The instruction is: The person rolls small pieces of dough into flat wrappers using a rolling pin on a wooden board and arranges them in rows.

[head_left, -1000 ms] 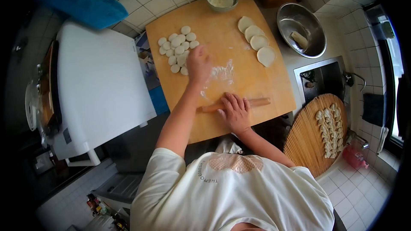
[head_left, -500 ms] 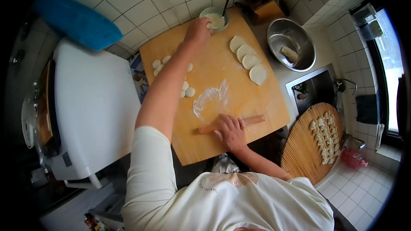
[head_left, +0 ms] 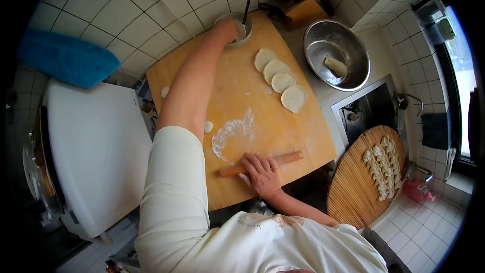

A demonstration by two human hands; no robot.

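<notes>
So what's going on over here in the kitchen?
Someone is working with dough at a wooden board. Their left hand is down in a small bowl at the far edge, while their right hand rests on a rolling pin. Four flat dough rounds lie overlapping on the board, and rows of shaped dumplings sit on a round tray to the right. A metal bowl holds another piece of dough.

Visible counts: four flat dough rounds [head_left: 293,99]; two small dough pieces [head_left: 208,126]; one rolling pin [head_left: 289,158]; one steel bowl [head_left: 357,45] containing one dough lump [head_left: 335,66]; one pale bowl [head_left: 246,39]; one round tray [head_left: 348,197]; dumplings [head_left: 383,168], too crowded to count.
</notes>
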